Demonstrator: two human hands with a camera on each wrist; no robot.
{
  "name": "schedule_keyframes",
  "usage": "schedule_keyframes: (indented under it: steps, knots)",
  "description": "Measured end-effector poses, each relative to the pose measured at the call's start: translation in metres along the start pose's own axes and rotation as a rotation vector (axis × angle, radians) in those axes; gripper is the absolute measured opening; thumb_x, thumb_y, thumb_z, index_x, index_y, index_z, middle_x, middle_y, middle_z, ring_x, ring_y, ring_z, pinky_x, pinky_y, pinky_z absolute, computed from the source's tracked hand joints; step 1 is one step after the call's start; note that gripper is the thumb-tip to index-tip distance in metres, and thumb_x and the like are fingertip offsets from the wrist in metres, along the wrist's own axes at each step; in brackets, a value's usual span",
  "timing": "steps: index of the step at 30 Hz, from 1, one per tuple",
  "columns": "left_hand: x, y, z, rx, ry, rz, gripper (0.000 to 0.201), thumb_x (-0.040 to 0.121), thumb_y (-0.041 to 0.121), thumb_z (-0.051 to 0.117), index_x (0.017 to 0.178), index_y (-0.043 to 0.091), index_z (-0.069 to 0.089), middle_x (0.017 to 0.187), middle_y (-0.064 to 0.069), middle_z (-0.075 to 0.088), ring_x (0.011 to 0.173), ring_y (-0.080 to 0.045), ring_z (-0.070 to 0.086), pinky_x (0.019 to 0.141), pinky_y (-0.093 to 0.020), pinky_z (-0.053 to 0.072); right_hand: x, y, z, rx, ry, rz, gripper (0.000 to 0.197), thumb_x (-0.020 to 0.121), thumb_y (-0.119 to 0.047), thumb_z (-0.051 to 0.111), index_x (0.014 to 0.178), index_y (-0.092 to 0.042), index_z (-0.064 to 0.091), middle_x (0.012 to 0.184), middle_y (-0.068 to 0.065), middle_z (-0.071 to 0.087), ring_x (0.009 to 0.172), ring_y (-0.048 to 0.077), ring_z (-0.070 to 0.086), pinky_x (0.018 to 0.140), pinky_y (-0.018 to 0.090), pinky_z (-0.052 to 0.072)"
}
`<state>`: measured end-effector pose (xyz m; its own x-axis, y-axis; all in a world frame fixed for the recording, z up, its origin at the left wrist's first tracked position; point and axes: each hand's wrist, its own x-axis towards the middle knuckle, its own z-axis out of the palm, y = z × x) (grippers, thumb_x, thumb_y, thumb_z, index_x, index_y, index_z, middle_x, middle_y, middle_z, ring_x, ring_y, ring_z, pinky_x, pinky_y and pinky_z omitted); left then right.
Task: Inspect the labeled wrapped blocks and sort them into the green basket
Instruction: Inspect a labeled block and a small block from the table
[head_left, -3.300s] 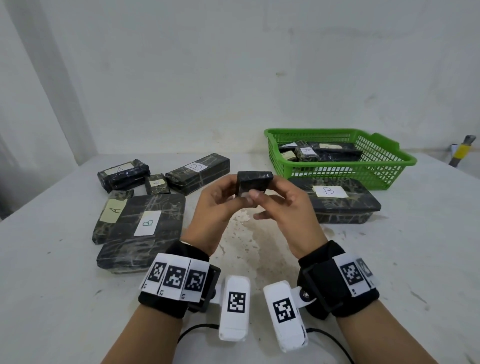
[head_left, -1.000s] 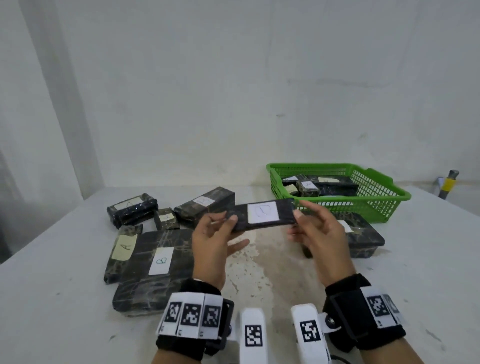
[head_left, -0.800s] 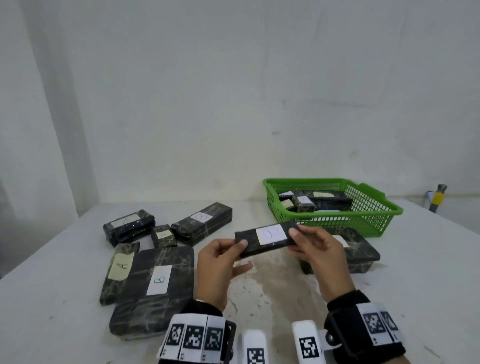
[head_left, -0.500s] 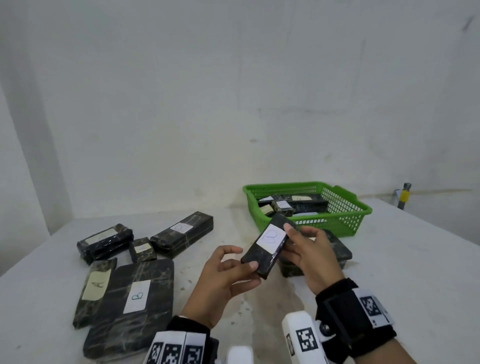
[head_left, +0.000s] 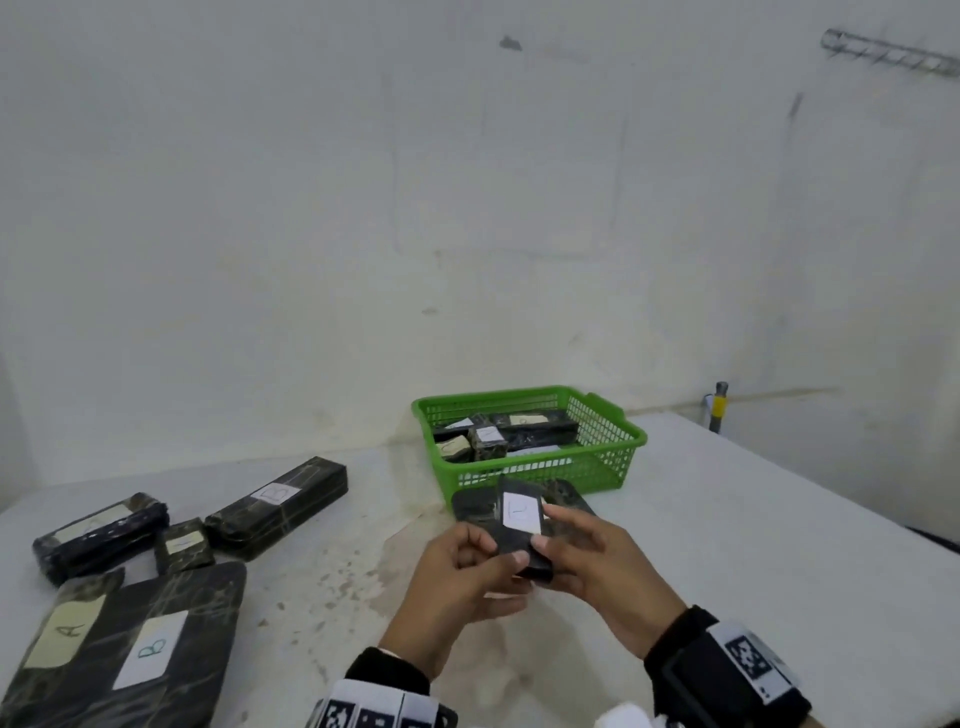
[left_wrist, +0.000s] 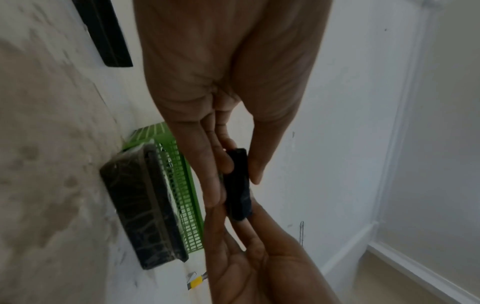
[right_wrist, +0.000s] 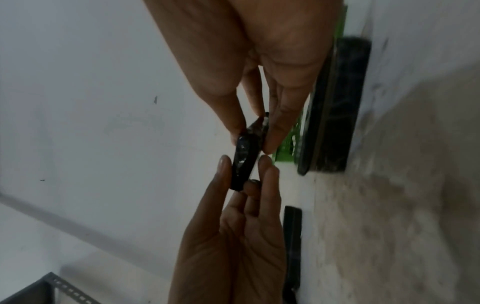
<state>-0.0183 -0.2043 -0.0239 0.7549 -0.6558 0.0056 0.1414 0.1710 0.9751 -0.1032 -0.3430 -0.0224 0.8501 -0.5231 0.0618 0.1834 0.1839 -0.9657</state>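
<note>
above the desk (head_left: 727, 545), just in front of the green basket (head_left: 597, 467), both hands hold one small black wrapped block (head_left: 519, 530) with a white label facing up. the left hand (head_left: 457, 577) pinches its near end between thumb and fingers; the right hand (head_left: 597, 571) pinches its side. more wrapped blocks lie in the basket, and a larger block (head_left: 566, 493) lies against its front wall.

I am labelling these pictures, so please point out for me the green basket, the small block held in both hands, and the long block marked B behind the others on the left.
green basket (head_left: 540, 470), head view, front mesh wall.
small block (head_left: 521, 514), head view, its white label.
long block marked B (head_left: 278, 501), head view, dark top face beside its label.
</note>
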Motion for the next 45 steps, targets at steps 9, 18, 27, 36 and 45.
schedule_keyframes:
  steps: [9, 18, 27, 36, 45]
  knots:
    - [0.028, -0.021, -0.006, -0.059, 0.292, 0.164, 0.010, 0.095, 0.004, 0.057, 0.085, 0.002, 0.058, 0.079, -0.016, 0.063, 0.076, -0.029, 0.066, 0.058, -0.028, 0.060, 0.049, -0.044, -0.096, -0.312, 0.250, -0.006, 0.031, 0.087, 0.012, 0.064, 0.117, 0.008, 0.062, 0.092, 0.022, 0.065, 0.069, 0.023, 0.063, 0.054, 0.022, 0.058]
    - [0.032, -0.030, -0.021, -0.254, 0.386, -0.022, 0.012, 0.098, 0.009, 0.051, 0.091, 0.008, 0.061, 0.087, -0.011, 0.063, 0.087, -0.029, 0.065, 0.081, -0.035, 0.051, 0.102, -0.017, -0.123, -0.432, 0.265, 0.262, 0.029, 0.088, 0.014, 0.060, 0.117, 0.011, 0.061, 0.080, 0.013, 0.062, 0.066, 0.022, 0.058, 0.049, 0.023, 0.055]
    - [0.038, -0.036, -0.026, -0.301, 0.420, -0.105, 0.014, 0.098, 0.013, 0.050, 0.089, 0.010, 0.060, 0.089, -0.008, 0.061, 0.084, -0.025, 0.064, 0.078, -0.031, 0.050, 0.125, 0.004, -0.138, -0.796, 0.218, 0.244, 0.030, 0.084, -0.004, 0.075, 0.113, -0.006, 0.071, 0.090, 0.012, 0.064, 0.075, 0.023, 0.061, 0.073, 0.029, 0.060]
    - [0.038, -0.038, -0.027, -0.265, 0.401, -0.122, 0.013, 0.098, 0.014, 0.050, 0.090, 0.010, 0.060, 0.090, -0.008, 0.062, 0.088, -0.026, 0.063, 0.076, -0.031, 0.049, 0.124, -0.001, -0.137, -0.795, 0.169, 0.308, 0.027, 0.084, 0.000, 0.073, 0.109, -0.009, 0.072, 0.084, 0.014, 0.067, 0.061, 0.021, 0.060, 0.068, 0.029, 0.059]
    - [0.034, -0.035, -0.024, -0.252, 0.404, -0.075, 0.012, 0.098, 0.014, 0.051, 0.090, 0.011, 0.060, 0.089, -0.007, 0.063, 0.085, -0.024, 0.064, 0.075, -0.031, 0.049, 0.121, 0.002, -0.140, -0.770, 0.179, 0.267, 0.030, 0.084, -0.005, 0.075, 0.113, -0.004, 0.067, 0.084, 0.015, 0.065, 0.067, 0.022, 0.059, 0.058, 0.023, 0.056]
